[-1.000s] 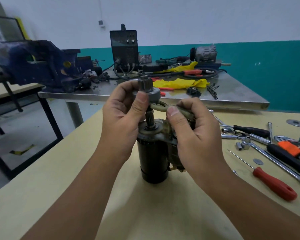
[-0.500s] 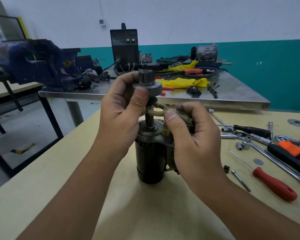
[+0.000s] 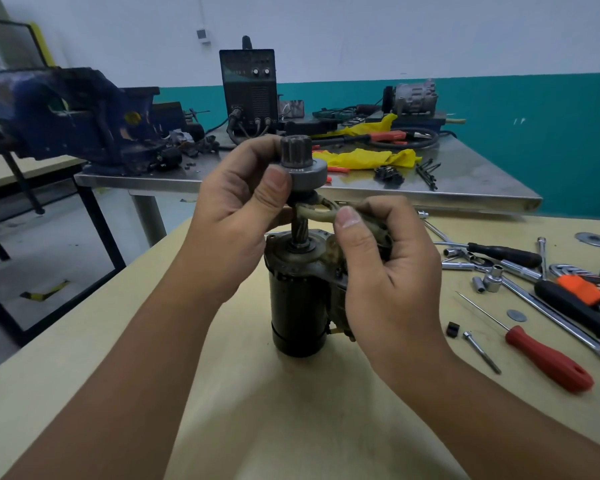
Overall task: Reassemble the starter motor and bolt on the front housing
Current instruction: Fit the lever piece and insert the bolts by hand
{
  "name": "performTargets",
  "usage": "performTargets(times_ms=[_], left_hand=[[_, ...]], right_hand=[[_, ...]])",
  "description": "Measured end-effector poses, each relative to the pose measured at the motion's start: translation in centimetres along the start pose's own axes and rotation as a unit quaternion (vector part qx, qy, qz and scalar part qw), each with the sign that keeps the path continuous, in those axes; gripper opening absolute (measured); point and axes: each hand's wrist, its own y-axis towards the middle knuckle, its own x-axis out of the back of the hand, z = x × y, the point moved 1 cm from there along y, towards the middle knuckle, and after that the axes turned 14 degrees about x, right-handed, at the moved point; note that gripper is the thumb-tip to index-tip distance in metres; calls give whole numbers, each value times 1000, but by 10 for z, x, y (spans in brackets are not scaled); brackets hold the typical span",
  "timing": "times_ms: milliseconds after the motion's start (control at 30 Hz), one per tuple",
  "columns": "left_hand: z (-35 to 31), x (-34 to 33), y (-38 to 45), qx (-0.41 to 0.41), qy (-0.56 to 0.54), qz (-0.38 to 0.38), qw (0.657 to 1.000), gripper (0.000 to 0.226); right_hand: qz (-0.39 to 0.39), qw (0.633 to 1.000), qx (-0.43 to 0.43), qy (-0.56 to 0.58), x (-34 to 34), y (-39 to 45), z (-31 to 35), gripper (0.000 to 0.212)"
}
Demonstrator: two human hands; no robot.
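Observation:
A black starter motor body (image 3: 298, 313) stands upright on the pale wooden table (image 3: 291, 417). Its splined shaft (image 3: 298, 230) sticks up from the top plate. My left hand (image 3: 236, 216) grips the grey pinion gear drive (image 3: 302, 164) on the upper end of the shaft, thumb on its collar. My right hand (image 3: 388, 271) pinches the cream shift fork lever (image 3: 319, 211), whose loop lies around the shaft just under the drive. The solenoid side of the motor is hidden behind my right hand. No front housing is in view.
Sockets, ratchet handles and a hex key set (image 3: 589, 289) lie at the right. A red-handled screwdriver (image 3: 548, 358), a loose bolt (image 3: 482, 351) and washers (image 3: 594, 239) lie nearer. Behind stands a steel bench (image 3: 465, 188) with a blue vise (image 3: 73, 116), a welder (image 3: 248, 88) and yellow cloth (image 3: 371, 157).
The pinion drive sits slightly higher on the shaft and my right thumb has shifted onto the fork loop. The camera has tilted a little; the motor stays upright in place.

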Motion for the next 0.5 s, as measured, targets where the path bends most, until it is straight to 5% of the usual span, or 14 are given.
performTargets(times_ms=[500], left_hand=[[7,-12,-2,-26,-7,-34,999,26]], right_hand=[[-56,996,-54,32,-7,-10,3,14]])
